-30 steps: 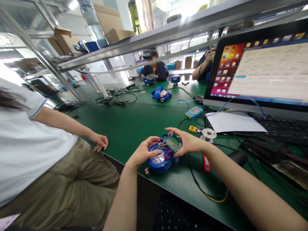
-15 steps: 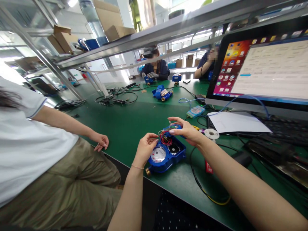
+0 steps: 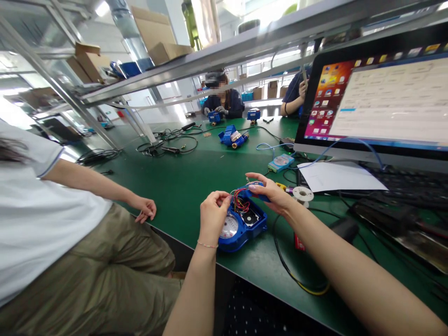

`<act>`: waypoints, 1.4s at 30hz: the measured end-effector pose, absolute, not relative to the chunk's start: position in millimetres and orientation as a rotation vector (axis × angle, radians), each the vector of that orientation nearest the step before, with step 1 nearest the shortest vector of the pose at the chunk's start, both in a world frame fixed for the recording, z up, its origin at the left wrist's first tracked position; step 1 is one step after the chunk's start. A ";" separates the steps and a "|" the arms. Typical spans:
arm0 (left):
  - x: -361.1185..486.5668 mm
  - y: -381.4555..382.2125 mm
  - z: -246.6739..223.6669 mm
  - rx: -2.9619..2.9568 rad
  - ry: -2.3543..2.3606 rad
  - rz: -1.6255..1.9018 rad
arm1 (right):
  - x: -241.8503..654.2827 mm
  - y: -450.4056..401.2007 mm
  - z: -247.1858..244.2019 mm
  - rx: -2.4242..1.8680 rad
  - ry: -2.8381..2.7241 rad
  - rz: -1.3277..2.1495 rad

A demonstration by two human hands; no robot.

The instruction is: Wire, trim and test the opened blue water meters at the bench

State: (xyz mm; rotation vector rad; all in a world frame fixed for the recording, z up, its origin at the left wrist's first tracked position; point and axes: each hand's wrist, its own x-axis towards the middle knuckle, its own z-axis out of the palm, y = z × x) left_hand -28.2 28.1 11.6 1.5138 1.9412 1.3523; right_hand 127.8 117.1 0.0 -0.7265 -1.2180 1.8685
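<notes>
A blue meter housing (image 3: 234, 242) with a round clear dial (image 3: 230, 226) lies near the table's front edge, its square compartment (image 3: 249, 216) open. Red and other thin wires (image 3: 240, 201) rise from the compartment. My right hand (image 3: 268, 190) grips a small blue part (image 3: 261, 196) above the compartment's far side. At the wires' left end, my left hand (image 3: 216, 210) is closed in a pinch, thumb and forefinger together over the dial's upper edge. Those wires run between the two hands.
A monitor (image 3: 378, 98), paper (image 3: 338, 176), solder spool (image 3: 303, 193) and black cables stand to the right. Farther back are a light-blue device (image 3: 281, 163) and another open blue meter (image 3: 232, 136). A person's hand (image 3: 144, 209) rests at left; others sit across the table.
My left hand has moved from beside the dial to the wires and closed in a pinch, now covering part of the dial. The blue part in my right hand has tilted. The view has shifted slightly.
</notes>
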 end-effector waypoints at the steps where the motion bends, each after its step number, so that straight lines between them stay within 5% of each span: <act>1: -30.2 32.5 8.9 1.503 1.912 1.333 | 128.8 116.7 -2.9 -0.685 -1.237 1.859; 17: -51.0 80.4 1.9 1.894 1.817 1.067 | 140.6 103.1 -20.3 -0.542 -1.491 1.573; 24: -39.1 53.9 11.7 1.574 1.674 1.336 | 151.4 92.2 -29.6 -0.448 -1.703 1.421; 34: -37.0 -9.6 2.1 1.022 1.313 1.539 | 160.0 18.7 3.6 -0.667 -2.252 0.514; 42: -24.7 -33.6 6.6 1.129 1.430 1.466 | 139.2 -53.2 -51.2 -0.946 -2.101 0.119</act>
